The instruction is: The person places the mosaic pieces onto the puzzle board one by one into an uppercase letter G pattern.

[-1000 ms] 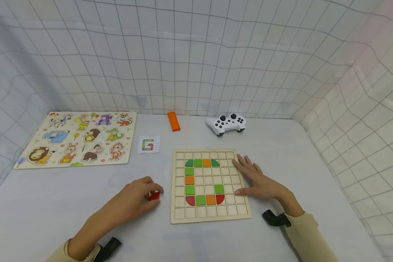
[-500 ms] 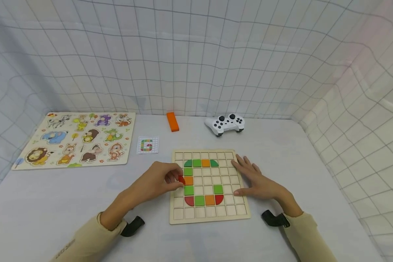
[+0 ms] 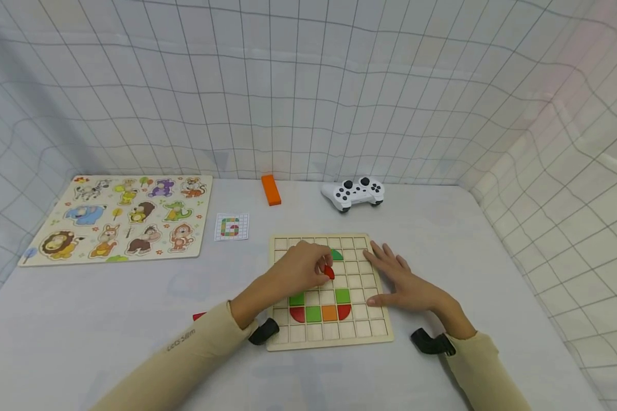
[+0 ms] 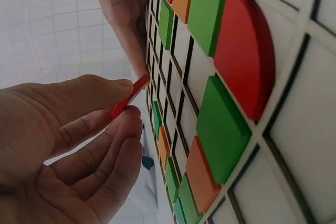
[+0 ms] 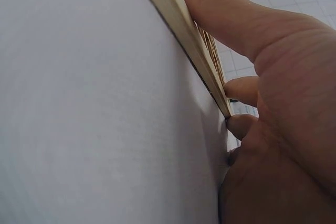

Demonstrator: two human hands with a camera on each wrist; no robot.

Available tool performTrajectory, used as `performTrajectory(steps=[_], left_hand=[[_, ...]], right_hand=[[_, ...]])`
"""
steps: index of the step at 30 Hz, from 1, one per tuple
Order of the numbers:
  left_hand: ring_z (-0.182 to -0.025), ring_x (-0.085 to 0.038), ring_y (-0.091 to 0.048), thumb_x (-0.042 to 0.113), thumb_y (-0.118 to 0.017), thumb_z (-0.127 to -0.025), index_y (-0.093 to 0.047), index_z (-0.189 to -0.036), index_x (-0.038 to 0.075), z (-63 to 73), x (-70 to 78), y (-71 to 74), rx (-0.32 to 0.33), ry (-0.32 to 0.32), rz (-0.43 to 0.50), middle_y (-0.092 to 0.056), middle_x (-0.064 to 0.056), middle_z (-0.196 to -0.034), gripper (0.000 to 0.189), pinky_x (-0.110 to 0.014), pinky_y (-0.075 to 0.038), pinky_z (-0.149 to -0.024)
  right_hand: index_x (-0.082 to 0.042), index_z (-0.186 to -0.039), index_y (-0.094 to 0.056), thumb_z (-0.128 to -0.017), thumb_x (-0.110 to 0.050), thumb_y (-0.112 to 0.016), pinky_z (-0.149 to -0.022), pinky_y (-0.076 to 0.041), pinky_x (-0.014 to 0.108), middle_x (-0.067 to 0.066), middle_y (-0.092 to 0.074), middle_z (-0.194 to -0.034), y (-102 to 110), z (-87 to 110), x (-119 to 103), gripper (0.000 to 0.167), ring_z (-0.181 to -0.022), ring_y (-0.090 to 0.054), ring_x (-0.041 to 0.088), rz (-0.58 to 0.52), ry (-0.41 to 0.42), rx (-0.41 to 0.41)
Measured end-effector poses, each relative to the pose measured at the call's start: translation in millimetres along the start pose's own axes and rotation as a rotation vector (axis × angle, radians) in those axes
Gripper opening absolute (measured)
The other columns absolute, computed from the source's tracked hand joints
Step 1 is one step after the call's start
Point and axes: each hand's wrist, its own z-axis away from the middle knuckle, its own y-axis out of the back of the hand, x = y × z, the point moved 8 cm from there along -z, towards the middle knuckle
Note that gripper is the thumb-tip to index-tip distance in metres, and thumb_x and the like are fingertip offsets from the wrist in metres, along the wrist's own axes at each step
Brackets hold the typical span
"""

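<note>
In the head view my left hand (image 3: 300,268) is over the wooden grid board (image 3: 334,341), pinching a red tile (image 3: 329,272) with a curved edge between thumb and fingers. The left wrist view shows this red tile (image 4: 128,97) held tilted, apart from the board. Green, orange and red tiles sit in the board's cells, among them a green square (image 3: 343,295) and a red quarter-circle (image 3: 344,311). My left hand hides some of the tiles at the upper left. Fingers spread, my right hand (image 3: 408,286) rests on the board's right edge.
A small pattern card (image 3: 232,227) lies behind the board to the left. Farther back are an animal puzzle (image 3: 118,222), an orange block (image 3: 271,190) and a white game controller (image 3: 355,194). Part of a red piece (image 3: 199,315) shows beside my left sleeve.
Pinching the red tile, my left hand has moved right and away from me, from the table left of the board to above its middle. My right hand has stayed in place.
</note>
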Motion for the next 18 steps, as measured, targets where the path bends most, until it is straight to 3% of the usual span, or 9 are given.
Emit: performTrajectory(steps=[5, 10, 18], left_hand=[[-0.065, -0.010, -0.055, 0.009, -0.078, -0.085, -0.068, -0.097, 0.008, -15.0, 4.1, -17.1, -0.059, 0.011, -0.077, -0.062, 0.002, -0.075, 0.016, -0.024, -0.047, -0.061], [-0.064, -0.011, -0.053, 0.007, -0.077, -0.086, -0.066, -0.093, 0.009, -21.5, 9.5, -26.8, -0.109, 0.009, -0.114, -0.059, 0.003, -0.070, 0.013, -0.023, -0.043, -0.059], [-0.075, -0.013, -0.053, 0.013, -0.079, -0.086, -0.070, -0.084, 0.008, -21.3, 11.0, -27.8, -0.095, 0.009, -0.191, -0.061, 0.000, -0.082, 0.010, -0.025, -0.046, -0.066]], right_hand=[[-0.017, -0.161, -0.017, -0.084, -0.044, -0.079, -0.118, 0.006, 0.064, 0.009, 0.003, -0.169, 1, 0.7, -1, 0.103, -0.154, 0.013, 0.037, 0.001, 0.005, 0.000], [-0.017, -0.161, -0.017, -0.084, -0.044, -0.079, -0.118, 0.006, 0.065, 0.009, 0.002, -0.169, 0, 1.0, 0, 0.103, -0.154, 0.013, 0.037, 0.001, 0.006, 0.001], [-0.017, -0.161, -0.017, -0.084, -0.045, -0.079, -0.118, 0.007, 0.064, 0.008, 0.003, -0.169, 0, 1.1, 0, 0.103, -0.154, 0.013, 0.037, -0.009, 0.002, 0.003]])
